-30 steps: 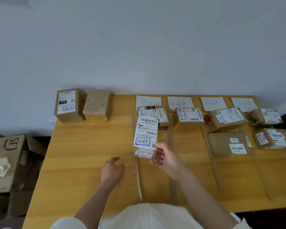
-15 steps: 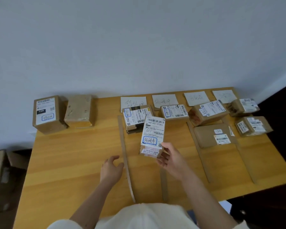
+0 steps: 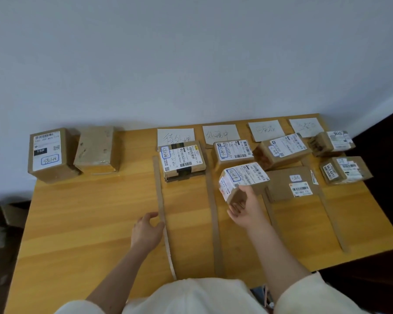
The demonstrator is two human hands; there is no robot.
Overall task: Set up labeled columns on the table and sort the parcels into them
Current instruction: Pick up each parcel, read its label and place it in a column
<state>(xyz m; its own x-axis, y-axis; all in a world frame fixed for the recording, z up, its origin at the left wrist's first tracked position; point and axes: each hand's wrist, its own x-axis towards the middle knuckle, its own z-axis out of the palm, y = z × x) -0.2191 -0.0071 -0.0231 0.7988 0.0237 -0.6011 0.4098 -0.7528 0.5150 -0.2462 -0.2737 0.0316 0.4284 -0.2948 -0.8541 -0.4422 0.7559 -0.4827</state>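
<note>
The person's right hand (image 3: 244, 206) grips a small brown cardboard parcel with a white shipping label (image 3: 242, 180) by its near end, tilted, low over the second column of the yellow wooden table (image 3: 89, 211); if it is let go while canted it could tip toward three o'clock onto the flat brown padded envelope (image 3: 290, 184), ending up across the thin cardboard divider strip (image 3: 268, 207). The left hand (image 3: 146, 231) rests loosely curled on the table at seven o'clock, holding nothing. That column, under its handwritten paper label (image 3: 220, 133), already holds one labelled box (image 3: 233, 152) at twelve o'clock of the parcel; two unsorted boxes (image 3: 73, 152) wait at ten o'clock.
</note>
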